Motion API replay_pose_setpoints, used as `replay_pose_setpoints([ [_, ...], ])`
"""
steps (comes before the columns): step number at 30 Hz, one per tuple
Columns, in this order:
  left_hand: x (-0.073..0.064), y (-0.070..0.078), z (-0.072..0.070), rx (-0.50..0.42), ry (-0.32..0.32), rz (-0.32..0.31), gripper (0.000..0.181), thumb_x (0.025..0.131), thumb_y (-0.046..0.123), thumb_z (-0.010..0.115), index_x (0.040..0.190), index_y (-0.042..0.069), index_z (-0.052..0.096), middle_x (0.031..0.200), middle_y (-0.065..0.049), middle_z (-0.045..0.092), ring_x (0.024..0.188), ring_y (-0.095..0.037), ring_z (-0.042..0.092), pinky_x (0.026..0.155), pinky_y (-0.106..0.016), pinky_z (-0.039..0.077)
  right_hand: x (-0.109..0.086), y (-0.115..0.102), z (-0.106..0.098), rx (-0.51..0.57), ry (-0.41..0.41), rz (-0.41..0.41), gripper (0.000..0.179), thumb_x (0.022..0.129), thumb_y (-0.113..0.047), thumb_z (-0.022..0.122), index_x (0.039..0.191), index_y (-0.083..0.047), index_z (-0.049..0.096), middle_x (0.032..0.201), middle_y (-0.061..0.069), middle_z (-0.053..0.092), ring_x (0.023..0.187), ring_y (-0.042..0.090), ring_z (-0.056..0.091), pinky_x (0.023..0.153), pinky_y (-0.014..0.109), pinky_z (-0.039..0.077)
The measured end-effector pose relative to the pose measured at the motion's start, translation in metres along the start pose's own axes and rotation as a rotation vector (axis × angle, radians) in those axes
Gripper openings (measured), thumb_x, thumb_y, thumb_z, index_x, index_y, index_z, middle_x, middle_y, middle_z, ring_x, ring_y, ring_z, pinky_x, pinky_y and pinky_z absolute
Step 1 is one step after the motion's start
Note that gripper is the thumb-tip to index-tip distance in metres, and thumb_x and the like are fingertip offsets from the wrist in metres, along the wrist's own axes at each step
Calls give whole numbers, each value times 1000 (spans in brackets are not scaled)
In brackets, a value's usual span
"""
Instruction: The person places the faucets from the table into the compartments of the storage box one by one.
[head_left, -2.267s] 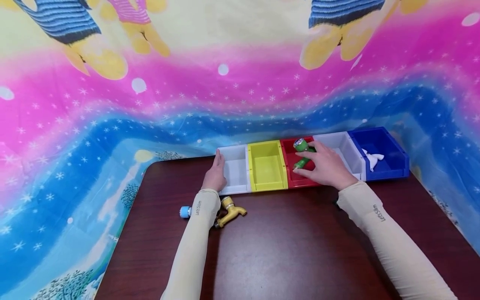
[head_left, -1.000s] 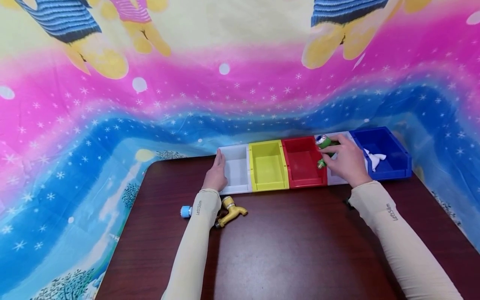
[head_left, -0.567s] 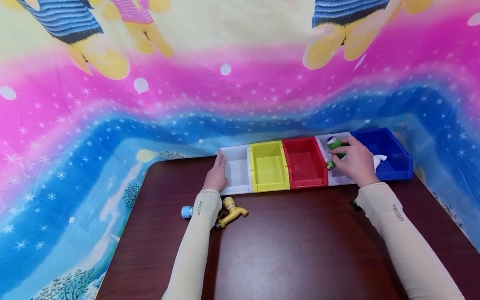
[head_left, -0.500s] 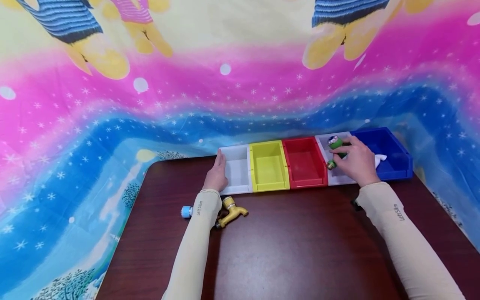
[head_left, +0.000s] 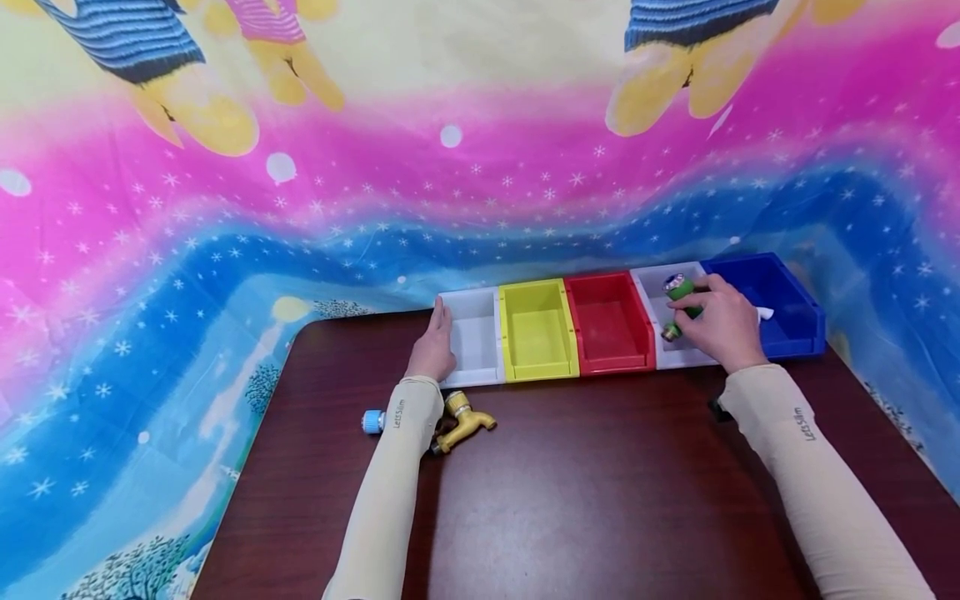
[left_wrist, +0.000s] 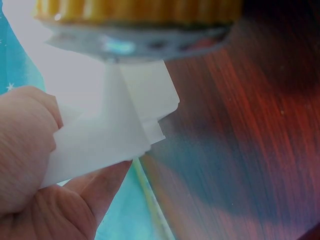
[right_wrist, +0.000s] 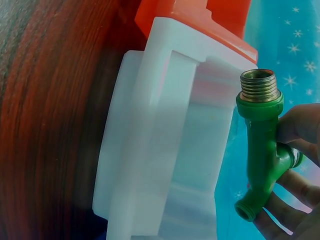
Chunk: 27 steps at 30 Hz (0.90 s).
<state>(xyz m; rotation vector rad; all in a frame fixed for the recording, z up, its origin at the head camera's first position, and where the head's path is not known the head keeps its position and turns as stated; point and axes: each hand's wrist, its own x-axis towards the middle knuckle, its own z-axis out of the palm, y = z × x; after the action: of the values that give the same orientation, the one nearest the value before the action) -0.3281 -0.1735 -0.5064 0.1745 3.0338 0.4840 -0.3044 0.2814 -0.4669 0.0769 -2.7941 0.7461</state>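
My right hand (head_left: 722,323) holds a green faucet (head_left: 678,289) over the second white bin (head_left: 652,292), between the red and blue bins. In the right wrist view the faucet's bare metal thread (right_wrist: 259,86) faces up, fingers round its body, above the bin. At the row's left end my left hand (head_left: 432,350) grips the side wall of the first white bin (head_left: 472,333); the left wrist view shows that wall (left_wrist: 100,145) between thumb and fingers. A yellow faucet (head_left: 465,423) and a blue-capped faucet (head_left: 372,422) lie beside my left forearm, partly hidden by the sleeve.
A yellow bin (head_left: 536,333) and a red bin (head_left: 609,325) stand between the two white ones. The blue bin (head_left: 795,308) at the right end contains a white item (head_left: 765,313), mostly hidden by my right hand. A printed curtain (head_left: 450,200) hangs behind the brown table (head_left: 600,500).
My right hand has carried the green faucet rightward from above the red bin to above the second white bin. My left hand has stayed on the first white bin.
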Motion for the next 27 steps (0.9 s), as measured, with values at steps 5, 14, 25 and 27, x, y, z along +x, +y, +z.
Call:
replay_pose_setpoints([
  [5, 0, 1, -1, 0, -4, -5, 89, 92, -12, 57, 167, 6, 12, 176, -2, -11, 55, -21, 52, 57, -30, 46, 0, 3, 1, -16, -14, 1, 25, 91, -14, 72, 112, -2, 80, 140, 25, 51, 124, 52, 47, 102, 72, 39],
  [14, 1, 1, 0, -4, -12, -20, 90, 93, -12, 57, 167, 7, 11, 175, 1, -13, 56, -20, 53, 58, -30, 47, 1, 9, 8, -15, -47, 35, 28, 92, -16, 73, 116, -2, 79, 142, 26, 49, 125, 54, 44, 104, 75, 37],
  [25, -1, 2, -1, -2, -4, -14, 89, 92, -12, 58, 167, 7, 13, 176, 0, -12, 56, -20, 53, 59, -29, 47, 0, 12, 11, -7, -70, 56, 29, 92, -17, 74, 116, -2, 79, 140, 28, 48, 126, 54, 43, 103, 76, 36],
  [27, -1, 2, -2, -2, -7, -17, 90, 92, -12, 58, 167, 7, 12, 176, 0, -12, 57, -20, 53, 59, -29, 47, 0, 13, 12, -10, -66, 52, 28, 92, -17, 75, 115, -2, 79, 140, 28, 49, 126, 54, 43, 104, 76, 36],
])
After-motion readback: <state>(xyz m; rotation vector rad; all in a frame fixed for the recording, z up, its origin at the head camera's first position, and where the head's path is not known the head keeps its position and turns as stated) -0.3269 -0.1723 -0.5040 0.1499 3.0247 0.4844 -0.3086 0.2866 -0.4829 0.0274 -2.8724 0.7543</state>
